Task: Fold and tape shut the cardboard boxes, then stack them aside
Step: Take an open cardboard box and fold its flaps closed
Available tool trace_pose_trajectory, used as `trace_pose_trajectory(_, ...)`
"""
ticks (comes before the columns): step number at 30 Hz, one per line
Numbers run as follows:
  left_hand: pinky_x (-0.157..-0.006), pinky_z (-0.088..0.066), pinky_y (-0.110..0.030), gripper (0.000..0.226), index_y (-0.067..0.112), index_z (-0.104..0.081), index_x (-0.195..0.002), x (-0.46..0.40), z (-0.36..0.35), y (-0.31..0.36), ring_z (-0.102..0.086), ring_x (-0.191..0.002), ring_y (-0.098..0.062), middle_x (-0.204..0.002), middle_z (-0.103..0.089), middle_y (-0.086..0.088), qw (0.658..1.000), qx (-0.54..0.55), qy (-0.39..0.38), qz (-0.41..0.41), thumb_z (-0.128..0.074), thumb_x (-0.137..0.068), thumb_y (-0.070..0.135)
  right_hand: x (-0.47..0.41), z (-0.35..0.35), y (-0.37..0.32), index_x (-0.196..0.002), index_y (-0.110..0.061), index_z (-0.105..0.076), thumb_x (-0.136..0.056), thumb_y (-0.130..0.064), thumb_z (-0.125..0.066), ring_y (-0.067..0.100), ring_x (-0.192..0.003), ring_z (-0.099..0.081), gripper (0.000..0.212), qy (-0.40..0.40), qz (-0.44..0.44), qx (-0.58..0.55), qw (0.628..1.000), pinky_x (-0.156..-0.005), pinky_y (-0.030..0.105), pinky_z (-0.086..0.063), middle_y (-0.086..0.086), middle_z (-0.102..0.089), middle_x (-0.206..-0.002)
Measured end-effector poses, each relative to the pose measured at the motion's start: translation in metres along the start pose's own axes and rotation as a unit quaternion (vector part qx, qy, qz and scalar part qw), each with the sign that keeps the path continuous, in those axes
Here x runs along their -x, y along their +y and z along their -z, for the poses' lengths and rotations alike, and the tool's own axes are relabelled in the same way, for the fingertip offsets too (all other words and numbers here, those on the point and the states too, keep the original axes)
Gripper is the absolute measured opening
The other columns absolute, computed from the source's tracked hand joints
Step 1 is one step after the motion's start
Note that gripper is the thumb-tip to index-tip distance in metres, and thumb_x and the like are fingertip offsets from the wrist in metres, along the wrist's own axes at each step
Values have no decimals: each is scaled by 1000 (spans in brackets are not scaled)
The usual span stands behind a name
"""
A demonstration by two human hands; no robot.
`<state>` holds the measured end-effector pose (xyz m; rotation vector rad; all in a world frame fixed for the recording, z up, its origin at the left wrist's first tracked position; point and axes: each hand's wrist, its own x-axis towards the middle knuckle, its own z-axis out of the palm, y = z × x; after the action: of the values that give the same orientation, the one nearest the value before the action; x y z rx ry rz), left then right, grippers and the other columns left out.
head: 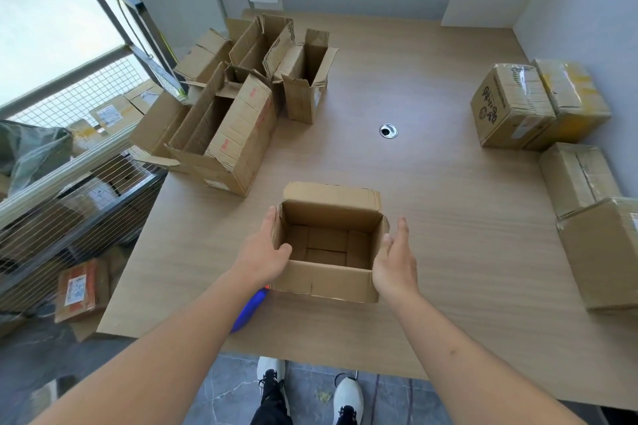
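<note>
A small open cardboard box [328, 281] stands on the wooden table [448, 235] near its front edge. Its far flap is folded back and the inside is empty. My left hand [266, 252] holds the box's left wall, thumb hooked inside and fingers outside. My right hand [395, 259] lies flat against the right wall with its fingers straight. A blue object [250, 310], mostly hidden by my left forearm, lies on the table just left of the box.
Several open, untaped boxes [228, 134] crowd the table's back left. Taped boxes [511, 107] stand along the right edge, the nearest one [600, 252] at the right. A metal cable hole [388, 130] sits mid-table. A wire cage [69, 203] with parcels is on the left.
</note>
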<state>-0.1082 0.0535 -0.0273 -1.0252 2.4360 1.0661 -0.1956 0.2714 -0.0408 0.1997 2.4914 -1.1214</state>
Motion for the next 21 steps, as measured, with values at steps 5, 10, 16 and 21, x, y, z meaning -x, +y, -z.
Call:
trace_pose_trajectory(5, -102, -43, -41, 78, 50, -7, -159, 5, 0, -3, -54, -112, -39, -133, -40, -21, 1000, 1, 24, 7, -55, -101, 28, 0, 4, 2, -156, -22, -28, -108, -47, -32, 37, -135, -47, 55, 10, -84, 10, 996, -105, 43, -39, 13, -50, -150)
trace_pose_trajectory(10, -96, -45, -40, 80, 28, -26, -159, 18, 11, 2, -50, -100, -28, -120, -36, -9, 988, -3, 152, -41, -70, -93, 14, 8, 14, -3, -146, -18, -37, -100, -46, -57, 39, -122, -55, 58, 84, -86, 41, 992, -91, 42, -46, 14, -50, -135)
trace_pose_trajectory(16, -89, -44, -31, 50, 14, -60, -134, 18, 10, 14, -53, -101, -26, -107, -48, -5, 975, -89, 112, -171, -76, -87, 11, 16, 24, -18, -140, -26, -44, -92, -16, -67, 28, -113, -58, 54, 108, 55, 80, 989, -81, 38, -50, 3, -50, -128)
trace_pose_trajectory(21, -103, -43, -32, 29, 20, -71, -113, 15, 5, 10, -38, -119, -23, -116, -44, 1, 957, -211, 44, -196, -66, -89, 34, 21, 15, -20, -143, -35, -43, -93, -42, -64, 23, -115, -50, 55, 0, 149, 191, 970, -85, 36, -51, -1, -45, -125)
